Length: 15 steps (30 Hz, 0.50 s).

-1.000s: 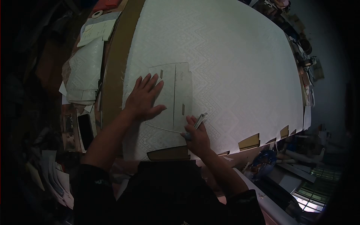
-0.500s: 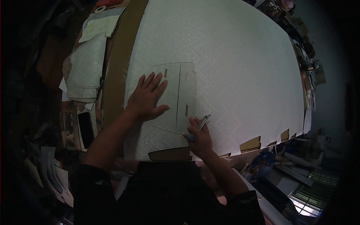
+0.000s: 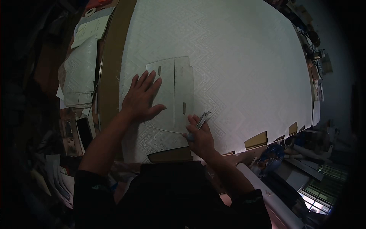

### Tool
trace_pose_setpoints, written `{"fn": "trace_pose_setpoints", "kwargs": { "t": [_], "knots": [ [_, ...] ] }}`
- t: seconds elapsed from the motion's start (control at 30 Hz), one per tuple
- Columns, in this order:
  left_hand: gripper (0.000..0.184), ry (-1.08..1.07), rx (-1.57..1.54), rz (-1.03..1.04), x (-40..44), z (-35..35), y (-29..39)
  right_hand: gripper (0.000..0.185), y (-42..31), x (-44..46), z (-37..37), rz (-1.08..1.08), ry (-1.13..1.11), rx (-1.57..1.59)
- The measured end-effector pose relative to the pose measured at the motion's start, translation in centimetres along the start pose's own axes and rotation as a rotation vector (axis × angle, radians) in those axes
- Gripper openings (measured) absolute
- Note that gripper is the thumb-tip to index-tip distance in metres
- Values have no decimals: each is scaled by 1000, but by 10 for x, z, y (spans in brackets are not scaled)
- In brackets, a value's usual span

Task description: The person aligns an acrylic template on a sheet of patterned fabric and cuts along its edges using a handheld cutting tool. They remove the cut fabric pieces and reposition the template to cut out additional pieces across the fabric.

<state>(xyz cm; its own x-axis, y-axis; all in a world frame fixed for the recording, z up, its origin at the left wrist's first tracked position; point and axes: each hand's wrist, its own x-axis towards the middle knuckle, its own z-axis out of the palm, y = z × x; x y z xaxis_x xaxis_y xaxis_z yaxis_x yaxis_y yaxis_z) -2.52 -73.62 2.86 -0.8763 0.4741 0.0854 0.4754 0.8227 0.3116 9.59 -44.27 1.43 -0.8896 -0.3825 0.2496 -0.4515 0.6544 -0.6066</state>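
Head view: a pale patterned cloth (image 3: 244, 72) is spread over the brown table (image 3: 110, 68). The template (image 3: 183, 86) lies flat on its near left part, marked by a long dark line and two short slots. The left hand (image 3: 142, 100) is opened wide, palm down, its fingers spread over the template's left side. The right hand (image 3: 202, 140) is closed round a slim metal-ended tool (image 3: 202, 120) — type not determinable — just beside the template's near right corner, the metal end pointing up and away from the wearer. Angular gaps along the cloth's near edge show brown beneath. Noted at the left: a stack of patterned pieces (image 3: 80, 72), a handwritten sheet (image 3: 90, 30) and, nearer the wearer, a dark phone (image 3: 84, 131).
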Motion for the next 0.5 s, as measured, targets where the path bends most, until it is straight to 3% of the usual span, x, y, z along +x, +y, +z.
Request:
{"fn": "trace_pose_setpoints", "kwargs": {
  "t": [0.5],
  "knots": [
    [95, -1, 0, -8, 0, 0, 0, 41, -3, 2, -2, 2, 4, -31]
  ]
}}
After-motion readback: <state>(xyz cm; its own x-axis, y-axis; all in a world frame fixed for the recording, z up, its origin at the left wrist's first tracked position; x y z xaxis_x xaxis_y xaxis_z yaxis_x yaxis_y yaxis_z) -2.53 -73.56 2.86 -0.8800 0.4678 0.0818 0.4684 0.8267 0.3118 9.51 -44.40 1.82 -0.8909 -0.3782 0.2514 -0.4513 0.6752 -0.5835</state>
